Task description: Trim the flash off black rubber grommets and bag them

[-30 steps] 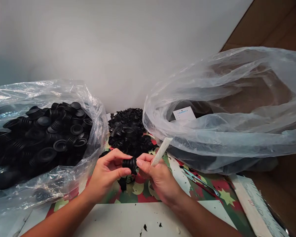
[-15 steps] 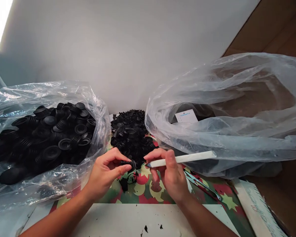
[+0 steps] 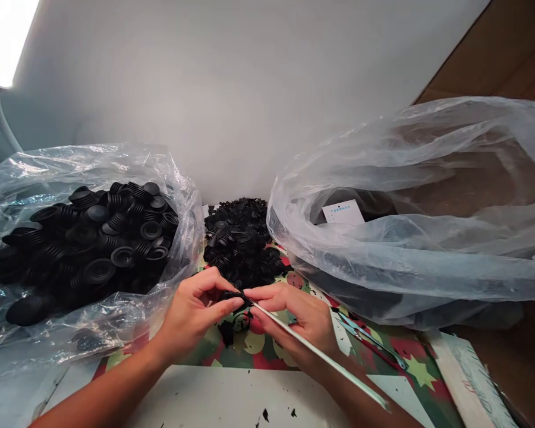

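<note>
My left hand (image 3: 200, 309) pinches a small black ribbed rubber plug (image 3: 234, 294) between thumb and fingertips, above the table. My right hand (image 3: 296, 315) is closed around a slim white-handled tool (image 3: 323, 355), whose handle slants down toward my right forearm. The tool's front end meets the plug, where the fingertips of both hands come close together. Fingers and plug hide the exact tip. Just beyond my hands lies a heap of black rubber pieces and scraps (image 3: 241, 238).
At left a clear plastic bag (image 3: 185, 208) holds many black ribbed plugs (image 3: 98, 270). A large clear bag (image 3: 383, 249) with a white card (image 3: 343, 212) lies at right. A thin metal tool (image 3: 374, 342) rests on the patterned cloth (image 3: 421, 371). Black scraps dot the white board (image 3: 214, 395).
My right hand has moved left to the plug. The white-handled tool has swung from nearly level to slanting down toward my forearm. My left hand still pinches the plug.
</note>
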Demonstrator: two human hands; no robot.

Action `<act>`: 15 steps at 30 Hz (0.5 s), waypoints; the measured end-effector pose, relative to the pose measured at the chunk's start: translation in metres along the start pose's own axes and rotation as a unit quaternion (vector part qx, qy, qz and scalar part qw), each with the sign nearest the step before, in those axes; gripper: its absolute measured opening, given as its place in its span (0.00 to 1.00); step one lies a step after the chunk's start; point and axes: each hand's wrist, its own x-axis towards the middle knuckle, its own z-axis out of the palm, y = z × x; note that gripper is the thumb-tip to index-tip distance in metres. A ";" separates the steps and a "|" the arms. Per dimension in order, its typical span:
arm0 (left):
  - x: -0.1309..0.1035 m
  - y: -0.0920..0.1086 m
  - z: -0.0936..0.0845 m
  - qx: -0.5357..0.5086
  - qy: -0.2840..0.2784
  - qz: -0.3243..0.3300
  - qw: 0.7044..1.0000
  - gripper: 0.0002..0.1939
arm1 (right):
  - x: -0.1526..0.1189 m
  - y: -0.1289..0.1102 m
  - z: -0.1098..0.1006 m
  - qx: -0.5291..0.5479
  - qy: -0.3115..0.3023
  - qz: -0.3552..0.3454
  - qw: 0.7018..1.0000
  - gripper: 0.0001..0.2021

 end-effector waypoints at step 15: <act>0.000 0.001 0.001 0.034 -0.013 -0.001 0.999 0.07 | 0.008 -0.002 0.000 -0.018 -0.006 -0.047 0.999 0.07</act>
